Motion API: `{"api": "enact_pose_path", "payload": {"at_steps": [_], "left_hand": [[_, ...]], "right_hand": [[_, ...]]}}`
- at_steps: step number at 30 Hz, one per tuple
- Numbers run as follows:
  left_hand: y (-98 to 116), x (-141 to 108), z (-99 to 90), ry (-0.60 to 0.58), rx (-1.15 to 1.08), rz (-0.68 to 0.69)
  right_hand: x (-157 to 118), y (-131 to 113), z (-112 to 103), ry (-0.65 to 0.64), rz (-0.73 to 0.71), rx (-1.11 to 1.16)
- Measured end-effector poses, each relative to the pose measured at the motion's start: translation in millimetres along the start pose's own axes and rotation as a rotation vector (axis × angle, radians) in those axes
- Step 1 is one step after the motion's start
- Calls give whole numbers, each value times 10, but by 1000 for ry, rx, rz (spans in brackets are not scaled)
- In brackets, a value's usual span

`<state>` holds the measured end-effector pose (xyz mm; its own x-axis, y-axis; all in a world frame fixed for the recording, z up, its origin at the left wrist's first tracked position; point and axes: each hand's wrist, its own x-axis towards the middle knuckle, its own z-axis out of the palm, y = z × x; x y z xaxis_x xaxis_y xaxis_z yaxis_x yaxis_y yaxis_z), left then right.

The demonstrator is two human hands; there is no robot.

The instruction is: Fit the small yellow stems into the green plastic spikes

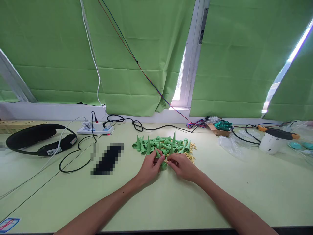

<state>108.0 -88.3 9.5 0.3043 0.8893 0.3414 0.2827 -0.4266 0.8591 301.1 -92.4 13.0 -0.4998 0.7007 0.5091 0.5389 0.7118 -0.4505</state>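
Observation:
A heap of green cone-shaped pieces (pixel 156 142) lies at the middle of the table, a few standing upright. Small yellow pieces (pixel 192 158) are scattered at its right edge. At the near side of the heap, my left hand (pixel 151 165) is closed around a green cone (pixel 163 166). My right hand (pixel 181 165) pinches a small yellow piece (pixel 166 161) between thumb and fingers, beside the left thumb. The fingers of both hands nearly meet and partly hide the pieces.
Black headgear (pixel 41 139), a power strip (pixel 95 129) and cables lie at the left, near a blurred dark object (pixel 109 160). At the right are a small box (pixel 218 130), plastic bags (pixel 230 146) and a white cup (pixel 272 142).

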Motion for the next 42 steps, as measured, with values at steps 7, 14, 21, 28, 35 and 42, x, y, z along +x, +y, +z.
{"api": "enact_pose_path", "payload": {"at_steps": [7, 14, 21, 28, 35, 42], "left_hand": [[2, -3, -3, -12, 32, 48], [-24, -7, -15, -49, 87, 88], [-52, -17, -15, -124, 92, 91], [-54, -18, -27, -153, 134, 109], [-43, -12, -27, -169, 127, 98], [-27, 20, -41, -77, 64, 65]], "right_hand": [[-2, 11, 3, -7, -16, 16], [0, -9, -10, -25, -12, 28], [7, 10, -5, -50, 14, 12], [3, 22, -8, -110, 96, -1], [0, 15, -2, -132, 110, 1], [14, -50, -52, -103, 117, 20]]}}
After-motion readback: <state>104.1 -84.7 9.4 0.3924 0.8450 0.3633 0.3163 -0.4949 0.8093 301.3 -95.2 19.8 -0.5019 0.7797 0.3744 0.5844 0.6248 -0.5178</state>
